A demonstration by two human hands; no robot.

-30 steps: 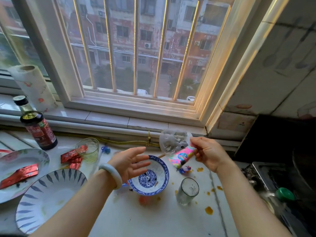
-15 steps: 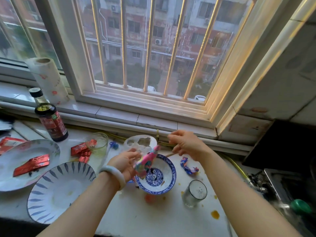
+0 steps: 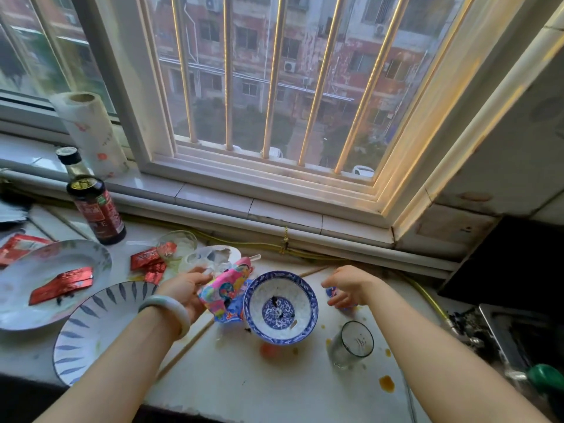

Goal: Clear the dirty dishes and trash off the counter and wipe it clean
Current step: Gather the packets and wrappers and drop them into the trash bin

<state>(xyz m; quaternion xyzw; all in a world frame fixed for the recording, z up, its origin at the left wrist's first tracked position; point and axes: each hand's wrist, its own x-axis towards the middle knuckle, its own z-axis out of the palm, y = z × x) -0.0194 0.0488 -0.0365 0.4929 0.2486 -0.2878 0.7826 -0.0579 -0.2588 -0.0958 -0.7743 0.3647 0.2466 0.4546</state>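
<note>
My left hand (image 3: 186,288), with a pale bangle on the wrist, grips a bright pink and blue snack wrapper (image 3: 222,291) together with a clear plastic piece (image 3: 213,254). It holds them just left of the blue-and-white bowl (image 3: 280,306). Right of that bowl, my right hand (image 3: 351,285) is down on the counter. Its fingers curl round a small crumpled blue wrapper (image 3: 335,296), which they mostly hide. An empty drinking glass (image 3: 354,343) stands in front of the right hand. Orange spills (image 3: 386,383) dot the white counter (image 3: 259,386).
At the left lie a leaf-pattern plate (image 3: 97,325) and a white plate (image 3: 18,300) holding a red wrapper (image 3: 61,283). Behind are more red wrappers (image 3: 149,261), a small glass bowl (image 3: 178,245), a dark sauce bottle (image 3: 97,206) and a paper towel roll (image 3: 91,132). A chopstick (image 3: 186,346) lies on the counter. The sink (image 3: 518,340) is at the right.
The colourful wrapper and clear plastic passed from my right hand to my left. My right hand then dropped to the small crumpled wrapper beside the bowl.
</note>
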